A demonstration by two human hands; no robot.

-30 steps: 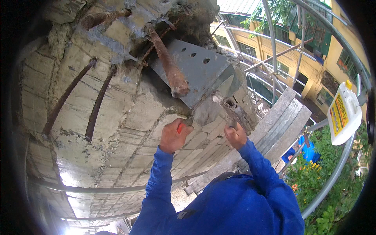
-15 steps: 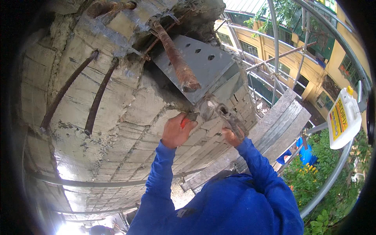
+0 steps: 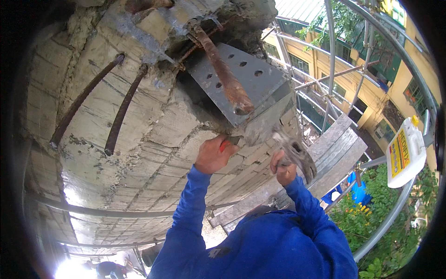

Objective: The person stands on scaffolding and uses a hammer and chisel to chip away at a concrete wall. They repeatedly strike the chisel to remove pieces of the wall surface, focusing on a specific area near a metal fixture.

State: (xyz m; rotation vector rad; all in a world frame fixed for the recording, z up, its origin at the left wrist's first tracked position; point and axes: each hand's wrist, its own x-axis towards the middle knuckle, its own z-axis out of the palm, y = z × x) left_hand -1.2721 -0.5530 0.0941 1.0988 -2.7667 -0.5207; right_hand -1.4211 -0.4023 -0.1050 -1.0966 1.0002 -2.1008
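Near hammer (image 3: 304,158), plate (image 3: 258,88) behind rusty bar (image 3: 226,74)

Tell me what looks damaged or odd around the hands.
Beyond the left hand, the thick bar in front of the grey plate looks brown with rust. At the picture's top, the concrete is raggedly broken away, unlike the flatter wall further left.

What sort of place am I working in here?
Probably an outdoor construction or repair site: there's silvery tubular metal scaffolding, plus rust-brown rod-shaped steel bars jutting from rough beige concrete.
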